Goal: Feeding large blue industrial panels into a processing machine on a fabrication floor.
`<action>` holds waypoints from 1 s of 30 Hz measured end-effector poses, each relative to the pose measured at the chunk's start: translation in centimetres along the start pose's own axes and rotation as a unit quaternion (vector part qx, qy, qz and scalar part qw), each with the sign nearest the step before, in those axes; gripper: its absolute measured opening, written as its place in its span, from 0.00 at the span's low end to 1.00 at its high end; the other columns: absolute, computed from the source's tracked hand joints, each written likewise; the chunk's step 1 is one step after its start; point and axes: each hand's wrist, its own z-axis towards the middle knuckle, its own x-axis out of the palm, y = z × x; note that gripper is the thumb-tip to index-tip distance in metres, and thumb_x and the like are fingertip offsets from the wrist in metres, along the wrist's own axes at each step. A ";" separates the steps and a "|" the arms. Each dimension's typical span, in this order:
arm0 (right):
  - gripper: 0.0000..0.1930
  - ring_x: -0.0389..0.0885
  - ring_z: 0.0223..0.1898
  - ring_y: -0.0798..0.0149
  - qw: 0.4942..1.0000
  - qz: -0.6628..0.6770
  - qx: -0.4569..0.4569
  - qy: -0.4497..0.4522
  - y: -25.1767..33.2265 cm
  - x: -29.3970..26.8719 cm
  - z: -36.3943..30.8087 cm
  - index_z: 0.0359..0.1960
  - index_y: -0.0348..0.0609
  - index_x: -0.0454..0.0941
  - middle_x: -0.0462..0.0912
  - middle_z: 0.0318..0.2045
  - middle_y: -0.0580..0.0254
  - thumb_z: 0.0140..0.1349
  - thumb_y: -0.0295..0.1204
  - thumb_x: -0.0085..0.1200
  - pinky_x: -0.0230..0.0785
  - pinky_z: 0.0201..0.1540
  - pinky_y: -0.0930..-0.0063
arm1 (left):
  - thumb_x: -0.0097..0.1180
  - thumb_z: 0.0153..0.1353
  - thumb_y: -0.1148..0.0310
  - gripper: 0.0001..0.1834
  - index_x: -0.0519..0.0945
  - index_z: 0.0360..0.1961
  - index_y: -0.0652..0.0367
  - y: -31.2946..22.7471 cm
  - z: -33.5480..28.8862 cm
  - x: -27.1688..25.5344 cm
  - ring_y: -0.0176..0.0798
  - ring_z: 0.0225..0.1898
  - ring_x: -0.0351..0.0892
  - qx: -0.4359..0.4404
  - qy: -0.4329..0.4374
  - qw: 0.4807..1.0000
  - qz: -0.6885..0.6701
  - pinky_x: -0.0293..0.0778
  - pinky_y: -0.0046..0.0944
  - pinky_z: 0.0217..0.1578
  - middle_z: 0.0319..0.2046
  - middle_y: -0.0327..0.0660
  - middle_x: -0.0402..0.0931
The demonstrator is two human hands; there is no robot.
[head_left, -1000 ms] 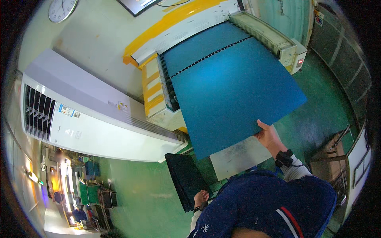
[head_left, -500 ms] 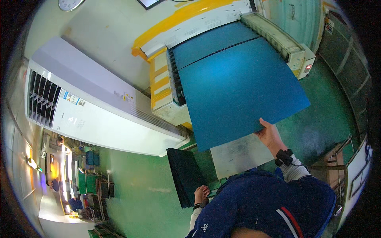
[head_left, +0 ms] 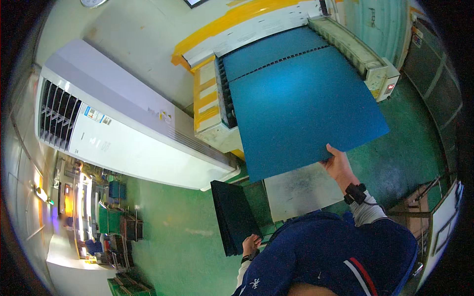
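A large flat blue panel lies over the roller conveyor, its near part jutting out toward me. My right hand grips its near edge, thumb on top and fingers hidden below. Beyond a narrow gap with dark rollers, a second blue panel lies further in on the machine. Low in front of me, several dark panels stand on edge together. My left hand is closed at their near right corner, seemingly pinching one panel; the fingertips are partly hidden.
The conveyor machine's cream side housings flank the panels, the left one with yellow tape. A tall white air conditioner stands at left. A pale grey flat surface lies below the blue panel. Green floor surrounds everything; a framed rack stands at right.
The near blue panel has slid slightly further onto the conveyor, with my right hand following it. My left hand stays by the dark panels. The whole view has shifted a little.
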 end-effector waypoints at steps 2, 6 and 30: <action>0.12 0.77 0.39 0.61 1.000 -0.002 0.004 -0.010 -0.1 0.1 0.4 0.39 0.45 0.73 0.79 0.37 0.63 0.57 0.35 0.56 0.72 0.39 0.62 | 0.51 0.62 0.68 0.07 0.72 0.32 0.61 0.0 -0.5 0.5 0.40 0.23 0.76 0.007 -0.022 1.000 0.017 0.73 0.38 0.23 0.26 0.40 0.75; 0.12 0.78 0.37 0.60 1.000 -0.003 -0.003 -0.011 -0.1 0.1 0.9 0.39 0.45 0.73 0.79 0.37 0.62 0.57 0.34 0.56 0.71 0.37 0.62 | 0.50 0.62 0.68 0.08 0.72 0.32 0.62 0.0 -0.8 0.8 0.38 0.22 0.75 0.025 -0.036 0.999 0.013 0.71 0.37 0.22 0.24 0.40 0.73; 0.12 0.77 0.34 0.61 1.000 -0.020 0.013 0.004 0.2 0.2 4.0 0.37 0.48 0.74 0.79 0.34 0.64 0.54 0.36 0.59 0.71 0.34 0.62 | 0.47 0.62 0.73 0.08 0.69 0.27 0.64 0.1 -0.4 0.3 0.37 0.18 0.65 0.006 0.028 0.991 -0.127 0.65 0.37 0.19 0.21 0.41 0.67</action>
